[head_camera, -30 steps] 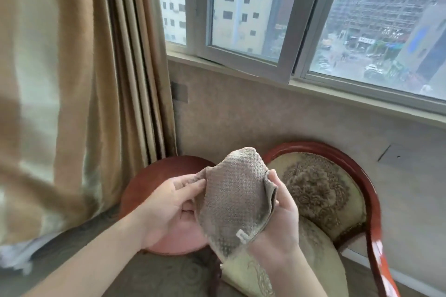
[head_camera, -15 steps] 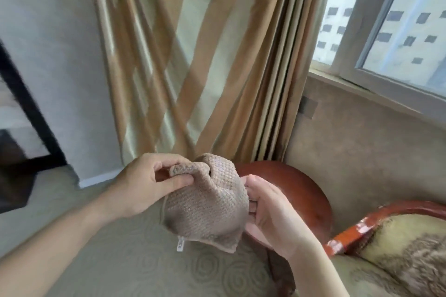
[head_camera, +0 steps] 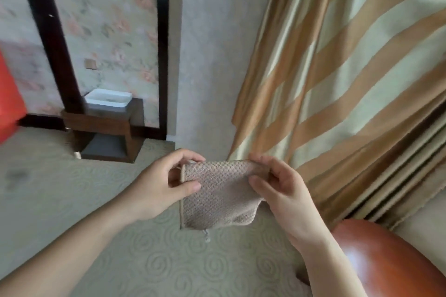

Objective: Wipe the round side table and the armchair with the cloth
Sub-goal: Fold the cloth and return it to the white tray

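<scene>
A beige waffle-weave cloth [head_camera: 217, 196] hangs spread between my hands above the carpet. My left hand [head_camera: 160, 184] pinches its upper left corner between thumb and fingers. My right hand [head_camera: 281, 187] pinches the upper right edge. A small tag dangles from the cloth's bottom edge. The round side table [head_camera: 386, 260], glossy reddish-brown wood, shows only in part at the bottom right, below and right of my right wrist. The armchair is out of view.
A gold and cream striped curtain [head_camera: 350, 79] hangs at the right, reaching down behind the table. A dark wooden stand [head_camera: 108, 132] with a white tray [head_camera: 108, 100] sits by the patterned wall at the left. Something orange-red [head_camera: 9, 103] is at the left edge. Swirl-patterned carpet [head_camera: 169, 267] lies below.
The view has swung left, so the window and armchair have left the frame and the table sits at the bottom right. The cloth was bunched and is now spread flat between both hands.
</scene>
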Demonstrator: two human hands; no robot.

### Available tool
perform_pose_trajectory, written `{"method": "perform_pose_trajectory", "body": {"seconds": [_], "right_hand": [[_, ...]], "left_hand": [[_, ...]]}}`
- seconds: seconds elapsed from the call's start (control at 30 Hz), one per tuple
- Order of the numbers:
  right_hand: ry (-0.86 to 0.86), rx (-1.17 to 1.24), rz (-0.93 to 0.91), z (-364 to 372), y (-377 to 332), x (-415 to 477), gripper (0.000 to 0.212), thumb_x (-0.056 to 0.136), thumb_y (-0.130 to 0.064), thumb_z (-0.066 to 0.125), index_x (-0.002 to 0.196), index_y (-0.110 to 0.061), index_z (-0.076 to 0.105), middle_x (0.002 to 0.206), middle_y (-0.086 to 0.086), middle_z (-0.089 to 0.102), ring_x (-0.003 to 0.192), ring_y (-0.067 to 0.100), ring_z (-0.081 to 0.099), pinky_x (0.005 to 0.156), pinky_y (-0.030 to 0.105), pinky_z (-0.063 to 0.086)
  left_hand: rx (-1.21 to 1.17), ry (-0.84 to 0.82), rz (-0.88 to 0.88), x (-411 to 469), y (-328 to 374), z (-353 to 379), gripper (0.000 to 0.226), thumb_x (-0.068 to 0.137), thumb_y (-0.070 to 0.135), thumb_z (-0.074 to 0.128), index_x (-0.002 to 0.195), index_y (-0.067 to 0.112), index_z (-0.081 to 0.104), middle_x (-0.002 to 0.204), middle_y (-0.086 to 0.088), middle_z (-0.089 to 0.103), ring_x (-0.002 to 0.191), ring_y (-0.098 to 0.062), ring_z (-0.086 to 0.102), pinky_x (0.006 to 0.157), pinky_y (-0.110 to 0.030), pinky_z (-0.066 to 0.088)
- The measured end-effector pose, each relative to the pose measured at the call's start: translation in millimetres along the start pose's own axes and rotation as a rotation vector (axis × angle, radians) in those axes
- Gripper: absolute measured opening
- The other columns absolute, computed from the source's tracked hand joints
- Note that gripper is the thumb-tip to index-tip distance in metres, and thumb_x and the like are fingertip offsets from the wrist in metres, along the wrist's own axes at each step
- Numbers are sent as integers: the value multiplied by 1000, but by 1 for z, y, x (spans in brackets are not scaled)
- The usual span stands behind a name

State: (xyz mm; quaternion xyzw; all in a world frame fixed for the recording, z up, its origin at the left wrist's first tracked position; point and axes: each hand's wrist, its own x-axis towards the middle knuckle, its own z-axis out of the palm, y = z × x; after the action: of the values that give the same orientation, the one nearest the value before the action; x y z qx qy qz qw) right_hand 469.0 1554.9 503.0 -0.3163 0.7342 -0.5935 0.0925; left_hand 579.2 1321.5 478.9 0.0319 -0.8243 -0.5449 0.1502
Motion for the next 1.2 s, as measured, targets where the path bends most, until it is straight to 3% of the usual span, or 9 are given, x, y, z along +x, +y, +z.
{"method": "perform_pose_trajectory", "body": {"seconds": [0.13, 0.3, 0.4, 0.5, 0.7, 0.83, 0.93, 1.07, 1.2], "right_hand": [[-75, -323, -111, 77, 0, 52, 56, 89, -3, 67, 140, -22, 54, 108, -13, 62, 95, 4, 58, 89, 19, 44], [-124, -482, -241, 146, -14, 121, 27, 88, -12, 70, 107, -31, 69, 97, -13, 66, 90, 2, 60, 76, 11, 44], [-118, -403, -279, 183, -15, 165, 17, 88, -14, 70, 86, -31, 67, 91, -5, 62, 93, 3, 56, 74, 6, 40], [-163, -104, -237, 221, -5, 215, 6, 90, -22, 71, 84, -24, 70, 101, -1, 63, 104, 4, 58, 85, 9, 40], [-261, 358, -188, 321, 21, 327, 18, 93, -38, 61, 92, -21, 66, 81, -12, 64, 76, 5, 56, 68, 14, 45], [-352, 435, -90, 383, 40, 420, 32, 92, -41, 63, 121, -28, 62, 111, -3, 73, 103, 15, 67, 87, 27, 53], [-522, 602, 28, 420, 48, 488, 58, 93, -12, 67, 140, -37, 42, 122, 13, 70, 110, 32, 65, 96, 46, 53], [-471, 485, -32, 474, 56, 559, 48, 94, -5, 60, 132, -27, 42, 105, 16, 70, 85, 29, 58, 74, 45, 48], [-389, 313, -116, 542, 66, 627, 19, 93, -7, 59, 93, -21, 71, 87, -6, 71, 81, 11, 59, 75, 23, 44]], "left_hand": [[-22, 96, -82, -5, -35, -75, 38, 68, 29, 81, 101, 44, 69, 104, 2, 70, 93, -14, 68, 85, -29, 51], [62, 262, -81, 10, -63, -160, 36, 61, 51, 79, 94, 41, 71, 90, -3, 73, 80, -27, 68, 71, -29, 53], [128, 378, -59, 26, -80, -204, 31, 64, 59, 76, 89, 41, 71, 84, 4, 73, 79, -23, 68, 73, -35, 52], [57, 449, -20, 49, -99, -244, 25, 72, 50, 80, 88, 33, 72, 87, 8, 75, 81, -9, 70, 76, -20, 51], [35, 665, 16, 125, -149, -317, 17, 89, 39, 65, 98, 25, 65, 84, 4, 73, 77, -1, 65, 71, -14, 48], [153, 783, -26, 183, -191, -373, 10, 94, 37, 58, 89, 44, 61, 75, 23, 70, 69, 7, 64, 63, -6, 41], [153, 885, -86, 220, -223, -422, 6, 93, 39, 57, 90, 37, 62, 77, 22, 70, 72, 5, 64, 67, -9, 42], [77, 1011, -150, 257, -272, -484, 16, 94, 39, 64, 108, 35, 58, 69, 14, 62, 64, -1, 56, 64, -11, 41], [-61, 952, -176, 295, -330, -545, 8, 98, 25, 58, 101, 32, 55, 63, 22, 55, 60, 1, 46, 62, -13, 38]]}}
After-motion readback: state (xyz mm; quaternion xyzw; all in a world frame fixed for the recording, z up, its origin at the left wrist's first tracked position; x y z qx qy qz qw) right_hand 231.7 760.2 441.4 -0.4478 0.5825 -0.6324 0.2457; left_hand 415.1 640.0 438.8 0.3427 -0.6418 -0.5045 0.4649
